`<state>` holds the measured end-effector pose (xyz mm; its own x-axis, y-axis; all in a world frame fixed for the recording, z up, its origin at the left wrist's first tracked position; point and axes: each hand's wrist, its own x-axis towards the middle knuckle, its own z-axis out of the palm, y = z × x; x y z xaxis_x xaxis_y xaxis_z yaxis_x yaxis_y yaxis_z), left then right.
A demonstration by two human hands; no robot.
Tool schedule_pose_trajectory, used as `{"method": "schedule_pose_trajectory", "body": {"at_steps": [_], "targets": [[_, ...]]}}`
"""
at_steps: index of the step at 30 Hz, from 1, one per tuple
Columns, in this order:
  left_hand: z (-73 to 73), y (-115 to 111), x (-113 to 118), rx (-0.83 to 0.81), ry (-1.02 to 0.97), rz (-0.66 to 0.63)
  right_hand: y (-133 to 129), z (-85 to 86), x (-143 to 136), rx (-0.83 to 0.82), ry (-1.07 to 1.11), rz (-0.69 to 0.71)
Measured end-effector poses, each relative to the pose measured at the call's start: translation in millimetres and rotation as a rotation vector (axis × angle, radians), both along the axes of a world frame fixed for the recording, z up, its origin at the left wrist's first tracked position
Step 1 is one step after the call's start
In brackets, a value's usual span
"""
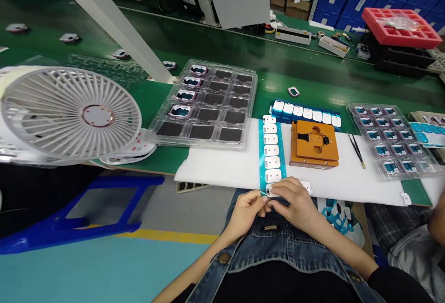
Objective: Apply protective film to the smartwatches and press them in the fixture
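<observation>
A blue film strip (pixel 261 154) carrying a column of white rounded pieces lies on a white foam sheet (pixel 222 166). At its near end, my left hand (pixel 247 208) pinches the film's edge. My right hand (pixel 295 203) bends over the lowest white piece, its fingertips touching that end of the strip; what they grip, if anything, is hidden. Just right of the strip stands an orange fixture block (pixel 314 143) with a dark part on top. Behind the block is a second blue strip with white pieces (pixel 308 113). Black tweezers (pixel 356 151) lie on the foam.
A white fan (pixel 71 113) stands at the left. Beyond the foam sits a clear tray (pixel 205 108) with parts in its left column. Another filled tray (pixel 392 141) is at the right, near a seated person's arm (pixel 438 222). A white post (pixel 114 22) rises behind.
</observation>
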<state>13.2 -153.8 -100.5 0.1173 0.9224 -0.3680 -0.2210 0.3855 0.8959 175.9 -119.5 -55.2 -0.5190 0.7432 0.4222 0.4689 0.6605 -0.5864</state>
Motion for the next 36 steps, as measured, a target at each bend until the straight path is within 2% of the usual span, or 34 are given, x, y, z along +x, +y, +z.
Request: {"method": "schedule_pose_trajectory", "body": {"at_steps": [5, 8, 10, 13, 16, 18, 20, 23, 26, 28, 30, 33, 36], "targets": [[-2.9, 1.1, 0.8, 0.019, 0.059, 0.025, -2.7, -1.7, -10.7, -0.052, -0.098, -0.102], [-4.8, 1.5, -0.6, 0.018, 0.096, 0.007, -0.9, 5.8, -15.2, -0.084, -0.072, -0.132], [-6.7, 1.1, -2.3, -0.004, 0.119, 0.008, 7.2, 21.0, -10.5, -0.061, 0.018, -0.148], [-7.2, 0.2, -6.0, -0.040, 0.125, 0.006, 36.9, 56.8, 15.7, 0.002, 0.112, -0.172], [-2.9, -0.5, -10.5, -0.094, 0.129, -0.080, 84.5, 89.4, 55.2, -0.039, 0.030, -0.224], [1.3, -0.8, -13.7, -0.135, 0.153, -0.165, 116.7, 98.6, 76.6, -0.098, -0.109, -0.231], [5.5, -1.0, -17.6, -0.141, 0.194, -0.258, 140.9, 96.1, 87.6, -0.139, -0.213, -0.160], [12.5, -0.7, -26.7, -0.091, 0.265, -0.383, 156.0, 79.7, 87.8, -0.081, -0.277, -0.067], [22.5, 2.3, -41.4, -0.034, 0.317, -0.474, 151.8, 65.2, 84.2, 0.087, -0.265, -0.121], [31.7, 5.8, -53.0, 0.009, 0.329, -0.522, 145.1, 61.6, 85.2, 0.191, -0.212, -0.168], [43.3, 10.3, -63.7, 0.071, 0.339, -0.540, 138.8, 61.5, 88.9, 0.255, -0.173, -0.156], [62.2, 20.5, -74.4, 0.217, 0.441, -0.435, 133.7, 60.9, 95.9, 0.252, -0.163, -0.047], [75.9, 42.3, -82.6, 0.421, 0.705, -0.151, 133.7, 55.8, 101.5, 0.252, -0.041, -0.052]]}}
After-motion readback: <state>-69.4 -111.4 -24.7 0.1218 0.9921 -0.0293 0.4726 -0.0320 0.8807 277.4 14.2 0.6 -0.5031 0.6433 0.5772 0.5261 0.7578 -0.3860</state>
